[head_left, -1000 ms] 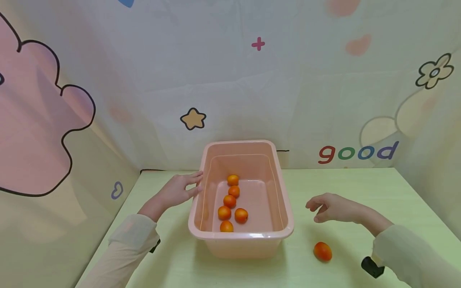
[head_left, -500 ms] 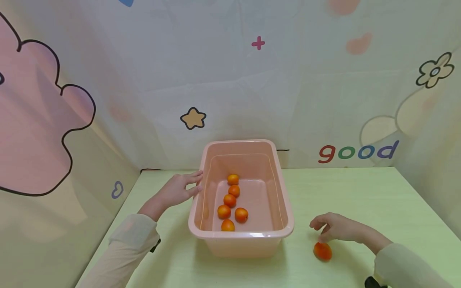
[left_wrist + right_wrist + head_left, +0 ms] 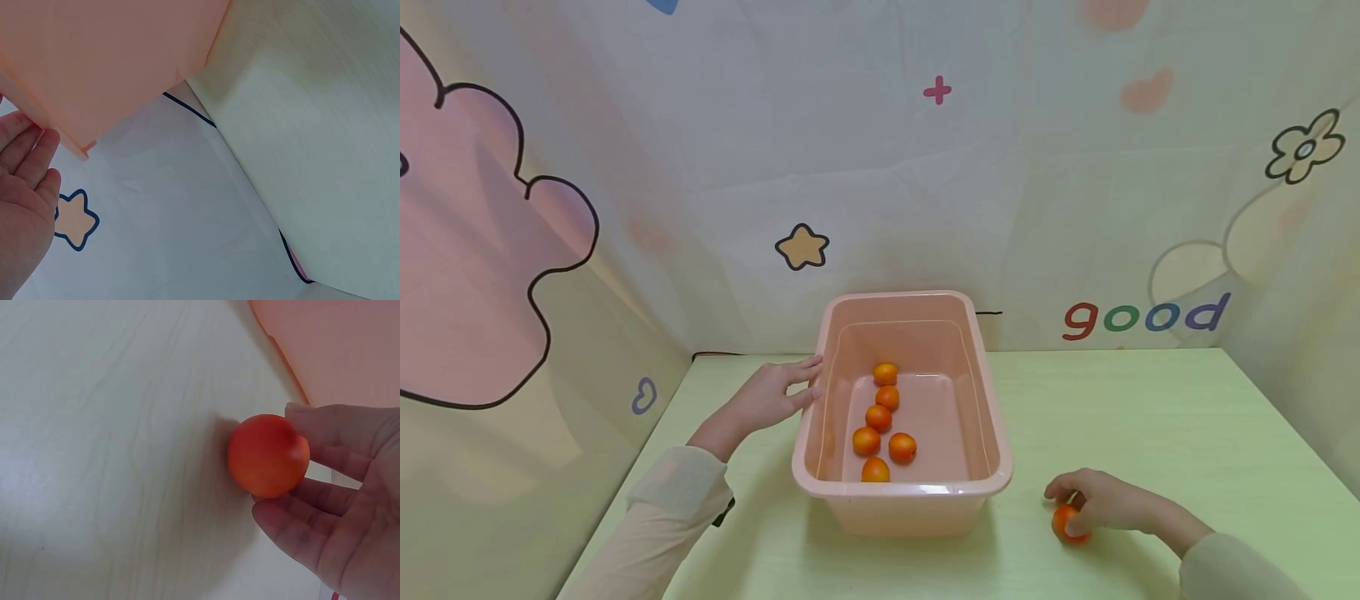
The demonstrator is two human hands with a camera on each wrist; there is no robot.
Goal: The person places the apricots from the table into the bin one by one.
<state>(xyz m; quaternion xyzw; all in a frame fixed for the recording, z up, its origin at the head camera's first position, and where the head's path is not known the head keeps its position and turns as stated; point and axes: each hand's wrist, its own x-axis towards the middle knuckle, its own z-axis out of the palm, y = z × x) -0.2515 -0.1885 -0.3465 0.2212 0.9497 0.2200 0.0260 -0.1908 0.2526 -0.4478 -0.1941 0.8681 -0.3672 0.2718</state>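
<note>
A pink plastic tub (image 3: 902, 490) stands in the middle of the table, with several small orange-red tomatoes (image 3: 878, 418) on its floor. My left hand (image 3: 767, 398) touches the tub's left rim with nearly straight fingers; in the left wrist view the fingertips (image 3: 47, 147) rest against the rim's edge. Right of the tub, my right hand (image 3: 1108, 500) holds one orange-red tomato (image 3: 269, 456) low at the table, thumb on one side and curled fingers on the other. Whether this tomato still touches the table I cannot tell.
The pale green table (image 3: 1120, 400) runs back to a printed cloth backdrop (image 3: 880, 183), and more cloth hangs at both sides. The tub's high right wall (image 3: 992, 400) lies between my right hand and the tomatoes inside.
My right hand has come down toward the front of the table and its fingers have closed round the tomato. One tomato inside the tub has shifted slightly. My left hand stays put.
</note>
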